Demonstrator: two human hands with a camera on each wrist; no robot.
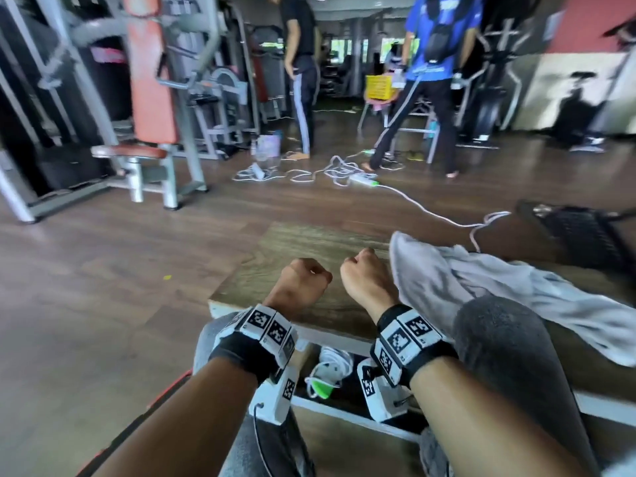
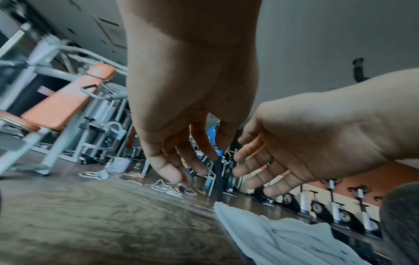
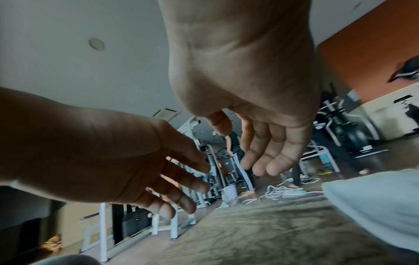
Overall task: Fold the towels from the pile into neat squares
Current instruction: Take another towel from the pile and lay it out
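A crumpled pale towel (image 1: 481, 287) lies on the right part of the low wooden table (image 1: 282, 256), one end trailing towards my knee. My left hand (image 1: 303, 280) and right hand (image 1: 364, 277) hover side by side over the bare wood just left of the towel. In the left wrist view my left hand (image 2: 186, 172) hangs with loosely curled fingers and holds nothing, with the towel (image 2: 283, 238) lower right. The right wrist view shows my right hand (image 3: 247, 148) just as loose and empty, with the towel's edge (image 3: 374, 206) beside it.
My grey-clad knee (image 1: 509, 356) rises in front of the towel. A coiled cable (image 1: 327, 373) sits on the shelf under the table. White cables (image 1: 330, 173) sprawl on the floor beyond. A gym machine (image 1: 148, 98) stands left, and two people (image 1: 430, 80) stand behind.
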